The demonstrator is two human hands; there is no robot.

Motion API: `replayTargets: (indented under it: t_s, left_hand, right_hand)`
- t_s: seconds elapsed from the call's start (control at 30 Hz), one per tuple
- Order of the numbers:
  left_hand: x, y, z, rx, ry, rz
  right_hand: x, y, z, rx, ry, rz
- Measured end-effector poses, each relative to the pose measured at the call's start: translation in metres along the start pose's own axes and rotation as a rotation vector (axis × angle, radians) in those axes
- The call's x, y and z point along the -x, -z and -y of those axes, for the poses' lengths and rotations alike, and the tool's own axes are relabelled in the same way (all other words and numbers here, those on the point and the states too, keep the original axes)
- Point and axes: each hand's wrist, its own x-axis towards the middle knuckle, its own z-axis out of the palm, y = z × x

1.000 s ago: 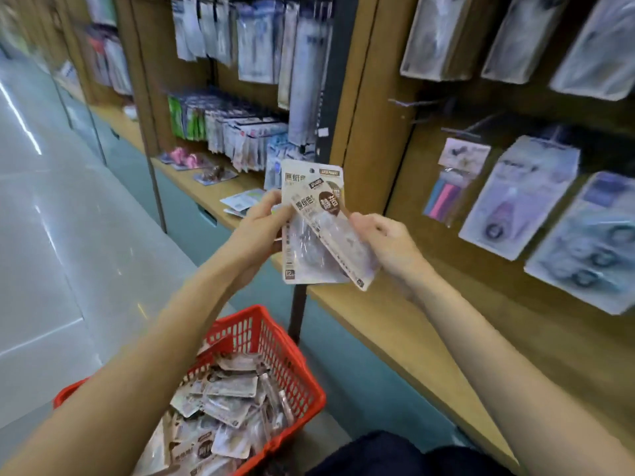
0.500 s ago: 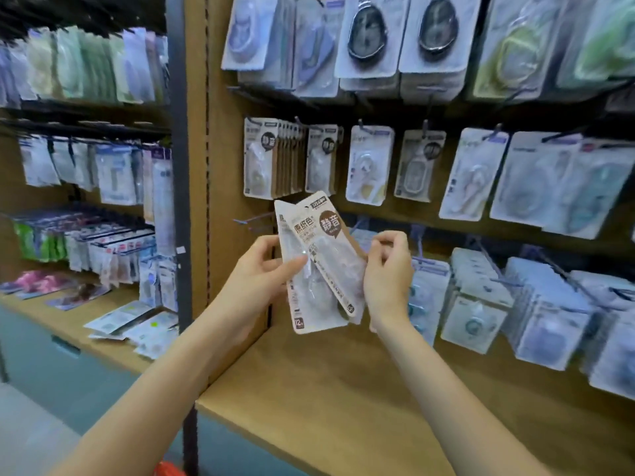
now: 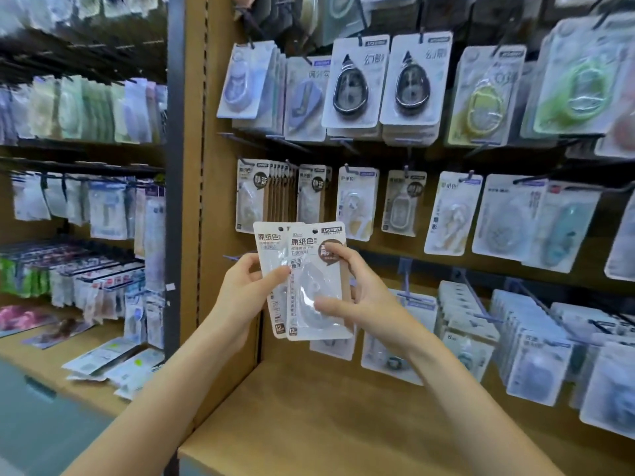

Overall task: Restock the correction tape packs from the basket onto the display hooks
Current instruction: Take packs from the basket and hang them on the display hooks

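Observation:
Two white correction tape packs are held upright and overlapping in front of the display wall. My left hand [image 3: 245, 290] pinches the rear pack [image 3: 269, 249] at its left edge. My right hand [image 3: 357, 293] grips the front pack [image 3: 314, 286], with its thumb on the clear blister and its fingers on the brown label. Matching packs [image 3: 264, 194] hang on a hook just above, with a thinner bunch [image 3: 311, 192] beside them. A bare hook [image 3: 233, 257] juts out left of the packs. The basket is out of view.
A wooden shelf board [image 3: 326, 424] lies below my forearms. Rows of other blister packs [image 3: 481, 214] hang on hooks across the wooden wall, and more lower right [image 3: 536, 355]. A dark upright post [image 3: 175, 201] separates a left bay with hanging stationery [image 3: 103, 207] and loose packs [image 3: 113, 362].
The view rose from the red basket and floor to the display wall. Both hands lifted the two packs upward and squared the tilted front one upright.

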Motion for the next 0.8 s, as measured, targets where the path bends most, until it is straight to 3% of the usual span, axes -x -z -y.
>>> replayTargets:
  t_s: [0.1, 0.27, 0.57, 0.8]
  left_hand:
    - [-0.005, 0.001, -0.001, -0.001, -0.035, 0.001]
    - [-0.019, 0.014, -0.003, -0.015, -0.096, -0.065]
    - [-0.038, 0.031, 0.019, -0.023, -0.085, -0.127]
    - [-0.052, 0.036, 0.019, -0.045, -0.117, -0.123]
  right_hand:
    - [-0.004, 0.009, 0.004, -0.043, -0.009, 0.0]
    - [-0.017, 0.03, -0.001, -0.104, 0.005, -0.242]
    - [-0.045, 0.038, -0.019, -0.119, 0.028, -0.247]
    - [-0.069, 0.052, -0.024, -0.047, 0.03, -0.628]
